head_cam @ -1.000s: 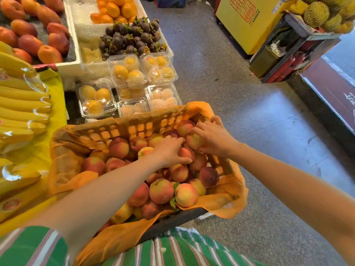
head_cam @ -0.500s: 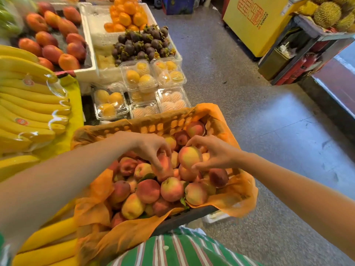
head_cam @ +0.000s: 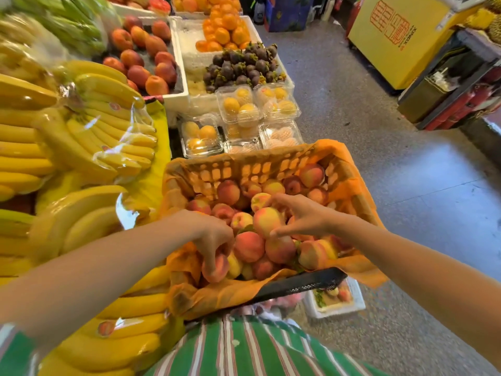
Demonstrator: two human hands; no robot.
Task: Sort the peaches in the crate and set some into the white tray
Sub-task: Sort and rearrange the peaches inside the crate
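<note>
An orange-lined crate [head_cam: 244, 169] in front of me is full of red-yellow peaches [head_cam: 249, 246]. My left hand [head_cam: 214, 237] reaches down at the crate's near left corner, fingers curled round a reddish peach [head_cam: 217, 268]. My right hand [head_cam: 303, 218] is over the crate's middle and pinches a larger yellow-pink peach [head_cam: 267, 221] between thumb and fingers, lifted slightly above the pile. A white foam tray [head_cam: 355, 302] with some fruit in it sits on the floor, below the crate's near right corner, mostly hidden.
Bagged bananas [head_cam: 81, 126] crowd the left. Beyond the crate lie clear clamshell boxes of yellow fruit [head_cam: 238, 107], mangosteens [head_cam: 241, 66], oranges [head_cam: 222, 31] and a white box of red fruit [head_cam: 146, 61]. Grey floor [head_cam: 406, 199] stretches right; a yellow carton [head_cam: 401, 36] stands far right.
My left hand moved from the crate's middle to its near left corner and gripped a peach there. My right hand keeps its peach. The view swung left, showing more bananas.
</note>
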